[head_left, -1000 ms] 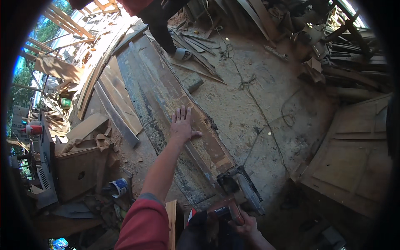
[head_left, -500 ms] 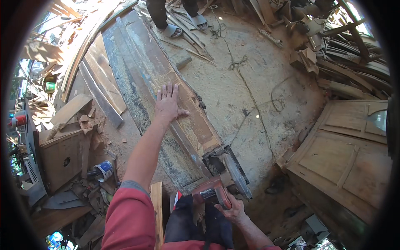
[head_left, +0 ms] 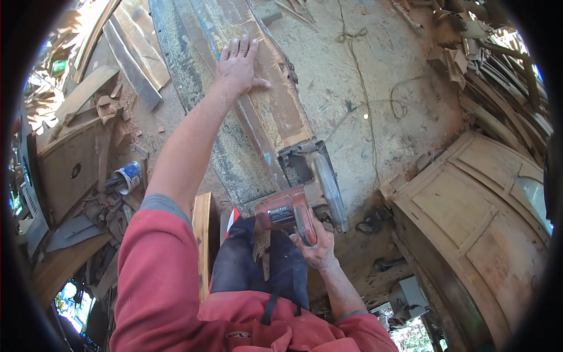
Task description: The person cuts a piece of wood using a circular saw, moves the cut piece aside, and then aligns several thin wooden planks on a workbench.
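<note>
My left hand [head_left: 236, 69] lies flat on a long brown wooden board [head_left: 277, 101], its fingers spread and pointing away from me. Sawdust is scattered over the board and over the darker, worn surface [head_left: 190, 88] along its left side. Wrapped round the rear handle of a red circular saw [head_left: 281, 210] is my right hand [head_left: 318, 246]. The saw's dark metal base sits at the board's near right end. Its rounded guard is on the right, and the blade's cutting edge is hidden from view.
A cord [head_left: 365, 88] runs across the dusty floor on the right. Wooden cabinet doors [head_left: 454, 205] stand at the right, below stacked scrap wood [head_left: 507, 88]. On the left are loose planks [head_left: 132, 64], a paint bucket [head_left: 128, 178] and a wooden box [head_left: 70, 167].
The view has tilted down toward my body, so the board, saw and hands appear higher. Another person's sandalled feet have left the picture. Both hands keep their places on board and saw.
</note>
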`<control>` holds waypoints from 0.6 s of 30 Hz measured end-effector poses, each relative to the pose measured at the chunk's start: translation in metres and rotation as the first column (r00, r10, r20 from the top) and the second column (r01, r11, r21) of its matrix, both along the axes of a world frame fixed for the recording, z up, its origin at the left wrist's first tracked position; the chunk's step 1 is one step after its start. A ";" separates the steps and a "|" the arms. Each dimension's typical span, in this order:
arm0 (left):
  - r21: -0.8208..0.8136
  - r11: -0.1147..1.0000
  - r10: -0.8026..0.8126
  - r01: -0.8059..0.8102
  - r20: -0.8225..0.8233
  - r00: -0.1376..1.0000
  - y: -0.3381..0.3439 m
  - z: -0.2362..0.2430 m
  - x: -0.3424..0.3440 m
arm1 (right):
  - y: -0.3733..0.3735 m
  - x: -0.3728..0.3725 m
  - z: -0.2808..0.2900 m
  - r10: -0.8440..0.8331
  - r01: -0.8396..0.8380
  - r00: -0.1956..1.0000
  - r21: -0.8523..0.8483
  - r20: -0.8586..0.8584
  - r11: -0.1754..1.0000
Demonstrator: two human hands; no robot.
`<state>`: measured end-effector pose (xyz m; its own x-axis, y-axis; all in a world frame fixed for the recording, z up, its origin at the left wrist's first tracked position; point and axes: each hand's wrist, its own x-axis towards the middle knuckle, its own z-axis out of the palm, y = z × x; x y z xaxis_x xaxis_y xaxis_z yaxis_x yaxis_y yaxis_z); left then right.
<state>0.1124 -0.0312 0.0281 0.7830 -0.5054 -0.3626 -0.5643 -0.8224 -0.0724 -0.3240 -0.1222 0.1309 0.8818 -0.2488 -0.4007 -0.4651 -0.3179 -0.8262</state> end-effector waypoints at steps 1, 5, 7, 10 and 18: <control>0.008 1.000 0.004 -0.004 -0.001 1.000 0.002 0.000 -0.001 | 0.001 0.001 0.000 -0.001 0.001 1.000 -0.001 -0.003 1.000; 0.009 1.000 0.017 -0.017 -0.016 1.000 -0.001 0.003 -0.004 | 0.000 0.005 -0.002 0.022 -0.020 0.998 -0.043 0.059 0.999; 0.010 1.000 0.015 -0.014 -0.017 1.000 0.001 0.001 -0.004 | 0.001 0.009 0.002 -0.004 0.004 0.999 0.015 0.035 1.000; 0.025 1.000 0.013 -0.013 -0.014 1.000 0.000 0.002 -0.003 | 0.001 0.012 0.001 -0.008 0.007 1.000 0.033 0.022 0.999; 0.008 1.000 0.000 0.000 -0.003 1.000 0.002 0.000 -0.004 | 0.002 0.029 0.000 0.017 -0.016 0.996 -0.011 0.087 1.000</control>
<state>0.1083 -0.0287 0.0281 0.7821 -0.5019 -0.3693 -0.5641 -0.8220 -0.0776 -0.2953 -0.1206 0.1312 0.9172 -0.2377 -0.3197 -0.3862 -0.3337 -0.8600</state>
